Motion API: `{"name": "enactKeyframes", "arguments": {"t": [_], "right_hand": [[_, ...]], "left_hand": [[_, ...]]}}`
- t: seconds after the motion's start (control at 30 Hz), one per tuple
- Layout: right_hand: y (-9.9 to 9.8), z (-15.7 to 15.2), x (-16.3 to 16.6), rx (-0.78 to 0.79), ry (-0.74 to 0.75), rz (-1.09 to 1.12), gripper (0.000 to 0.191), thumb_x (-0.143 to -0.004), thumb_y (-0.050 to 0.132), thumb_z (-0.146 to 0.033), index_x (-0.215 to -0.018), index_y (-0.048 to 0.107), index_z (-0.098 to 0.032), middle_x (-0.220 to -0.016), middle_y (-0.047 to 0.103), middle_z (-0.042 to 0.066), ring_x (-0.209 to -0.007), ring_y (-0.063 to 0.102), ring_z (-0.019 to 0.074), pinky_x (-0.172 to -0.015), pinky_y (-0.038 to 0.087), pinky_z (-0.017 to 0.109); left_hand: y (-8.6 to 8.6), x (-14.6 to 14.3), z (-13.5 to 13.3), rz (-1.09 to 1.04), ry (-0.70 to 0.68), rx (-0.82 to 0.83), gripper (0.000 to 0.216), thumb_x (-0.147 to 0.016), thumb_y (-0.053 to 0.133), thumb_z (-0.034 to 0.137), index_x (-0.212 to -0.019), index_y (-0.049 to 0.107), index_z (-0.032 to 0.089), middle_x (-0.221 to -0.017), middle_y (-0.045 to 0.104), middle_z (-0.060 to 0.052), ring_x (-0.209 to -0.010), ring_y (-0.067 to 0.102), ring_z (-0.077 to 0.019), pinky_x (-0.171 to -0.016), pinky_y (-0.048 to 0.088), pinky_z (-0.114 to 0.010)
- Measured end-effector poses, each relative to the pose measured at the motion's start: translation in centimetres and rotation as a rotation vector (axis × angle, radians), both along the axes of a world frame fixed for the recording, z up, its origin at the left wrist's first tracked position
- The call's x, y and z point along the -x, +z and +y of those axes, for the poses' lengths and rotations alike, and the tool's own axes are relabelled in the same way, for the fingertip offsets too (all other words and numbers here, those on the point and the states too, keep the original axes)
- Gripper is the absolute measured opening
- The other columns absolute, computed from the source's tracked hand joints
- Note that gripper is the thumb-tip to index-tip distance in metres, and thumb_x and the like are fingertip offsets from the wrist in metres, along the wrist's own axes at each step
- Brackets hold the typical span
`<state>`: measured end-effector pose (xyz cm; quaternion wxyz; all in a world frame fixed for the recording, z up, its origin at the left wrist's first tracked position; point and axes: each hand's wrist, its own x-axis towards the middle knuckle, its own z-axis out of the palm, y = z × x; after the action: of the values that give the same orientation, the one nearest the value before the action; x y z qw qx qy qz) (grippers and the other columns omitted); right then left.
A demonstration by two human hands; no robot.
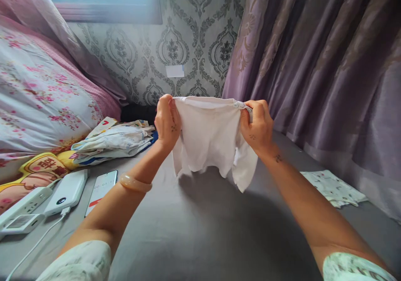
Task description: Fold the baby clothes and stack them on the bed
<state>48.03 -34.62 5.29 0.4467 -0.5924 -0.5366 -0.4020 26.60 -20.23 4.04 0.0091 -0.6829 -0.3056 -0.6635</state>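
A small pale pinkish-white long-sleeved shirt (208,132) hangs stretched between my two hands above the grey bed sheet (200,235). My left hand (168,121) is closed round its upper left corner. At the upper right corner, near a small snap button, my right hand (257,124) pinches the fabric. The sleeves dangle at both sides, and the lower edge hangs just over the sheet, though I cannot tell whether it touches.
Folded clothes (115,141) are piled at the left; a folded patterned cloth (333,187) lies right. A phone (100,191), a power bank (67,191) with its cable, and a power strip (26,201) sit front left. Purple curtains (300,64) border the right side.
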Motion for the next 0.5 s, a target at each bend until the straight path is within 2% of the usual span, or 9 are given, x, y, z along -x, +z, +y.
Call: {"name": "enactKeyframes", "arguments": {"t": [0.13,0.27,0.33,0.4,0.5], "right_hand": [[0.5,-3.3,0.1,0.070,0.032,-0.073,0.026,-0.099,0.040,-0.040,-0.105,0.060,-0.024,-0.096,0.064,0.006,-0.091,0.062,0.0212,-0.077,0.050,0.033],[2.7,-6.7,0.7,0.078,0.127,-0.143,0.017,-0.093,0.053,-0.038,-0.097,0.065,-0.026,-0.088,0.068,0.003,-0.080,0.065,0.0198,-0.075,0.051,0.034],[4.1,-8.1,1.0,0.090,0.158,-0.108,0.014,-0.089,0.060,-0.039,-0.095,0.067,-0.027,-0.084,0.069,0.002,-0.074,0.065,0.0192,-0.071,0.052,0.034],[5.3,-8.7,1.1,0.167,0.193,0.023,0.017,-0.086,0.064,-0.042,-0.094,0.070,-0.028,-0.082,0.069,0.001,-0.070,0.064,0.0185,-0.063,0.051,0.033],[5.6,-7.7,0.0,0.409,0.290,0.269,0.023,-0.083,0.066,-0.047,-0.091,0.072,-0.026,-0.080,0.070,0.001,-0.066,0.063,0.0167,-0.054,0.046,0.028]], "left_hand": [[1.4,4.1,-2.0,0.179,0.015,-0.083,0.033,-0.100,0.037,0.043,-0.110,0.060,0.021,-0.096,0.065,-0.007,-0.093,0.063,-0.0197,-0.082,0.050,-0.033],[4.0,8.2,-4.4,0.348,-0.002,-0.183,0.030,-0.096,0.046,0.045,-0.110,0.065,0.025,-0.092,0.065,-0.004,-0.077,0.061,-0.0167,-0.078,0.049,-0.033],[5.6,9.5,-5.3,0.408,-0.040,-0.142,0.028,-0.094,0.050,0.047,-0.109,0.066,0.030,-0.092,0.065,-0.001,-0.078,0.061,-0.0174,-0.080,0.049,-0.035],[6.8,10.1,-5.4,0.450,-0.075,-0.079,0.027,-0.092,0.052,0.050,-0.107,0.067,0.033,-0.081,0.063,0.001,-0.071,0.059,-0.0176,-0.075,0.048,-0.035],[6.9,9.4,-3.4,0.547,-0.208,0.123,0.030,-0.090,0.055,0.052,-0.102,0.069,0.029,-0.064,0.055,0.004,-0.058,0.050,-0.0146,-0.062,0.044,-0.030]]}}
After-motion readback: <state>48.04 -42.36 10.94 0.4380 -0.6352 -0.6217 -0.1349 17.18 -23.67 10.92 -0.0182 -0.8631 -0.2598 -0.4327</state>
